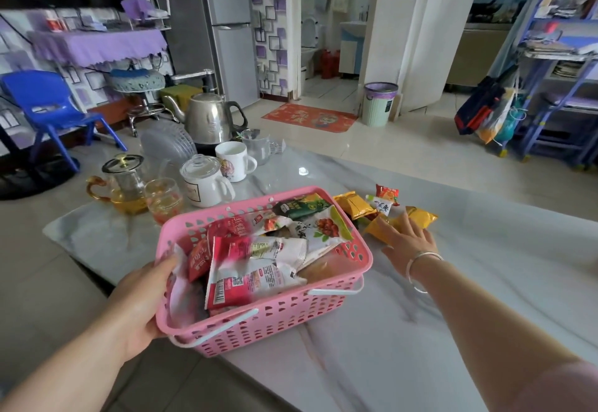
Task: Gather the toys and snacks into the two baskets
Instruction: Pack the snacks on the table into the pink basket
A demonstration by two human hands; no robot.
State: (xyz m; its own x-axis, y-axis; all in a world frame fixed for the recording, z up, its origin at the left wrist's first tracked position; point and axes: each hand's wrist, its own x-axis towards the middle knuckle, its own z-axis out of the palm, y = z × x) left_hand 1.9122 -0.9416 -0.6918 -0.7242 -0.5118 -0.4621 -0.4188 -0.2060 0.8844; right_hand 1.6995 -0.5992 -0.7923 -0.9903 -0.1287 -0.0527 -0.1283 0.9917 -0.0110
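Observation:
A pink plastic basket (326, 309) with white handles stands at the near edge of the marble table, filled with several snack packets (259, 262) in red, white and green. My left hand (142, 301) grips the basket's left rim, thumb inside. To the right of the basket lie loose snacks: yellow packets (420, 216), a gold one (352, 204), a small white one (382, 206) and a red one (386, 192). My right hand (409, 245), with a silver bracelet on the wrist, lies flat with fingers spread over the yellow packets. Only one basket is in view.
Behind the basket stand a white lidded mug (205, 183), a cartoon mug (234, 161), a glass teapot (124, 185), a glass of tea (163, 199) and a steel kettle (210, 118). The marble table (453, 298) stretches right. A blue chair (45, 101) and bin (378, 104) stand on the floor.

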